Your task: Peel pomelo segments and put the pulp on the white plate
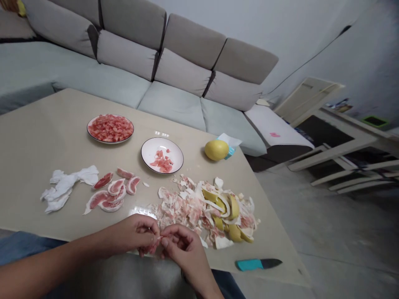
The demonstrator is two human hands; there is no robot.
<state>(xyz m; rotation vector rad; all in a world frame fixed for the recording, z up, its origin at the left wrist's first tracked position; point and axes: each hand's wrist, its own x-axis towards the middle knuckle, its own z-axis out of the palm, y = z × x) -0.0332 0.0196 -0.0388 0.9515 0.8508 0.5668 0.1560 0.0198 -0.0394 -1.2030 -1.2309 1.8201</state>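
Both hands meet at the near edge of the beige table [46, 141]. My left hand [137, 234] and my right hand [181, 245] pinch a pink pomelo segment [153, 246] between their fingertips, fingers curled round it. Just beyond them lies a heap of white membrane and yellow peel scraps [205, 207]. Several unpeeled pink segments [109, 195] lie to the left of the heap. A white plate [162, 155] holds a few pink pieces, and a fuller plate [110, 128] of pink flesh stands farther back.
A crumpled white tissue [67, 185] lies at the left. A whole yellow pomelo [216, 150] sits by a tissue pack near the far right corner. A knife with a teal handle [258, 263] rests at the near right edge. A grey sofa [162, 74] stands behind.
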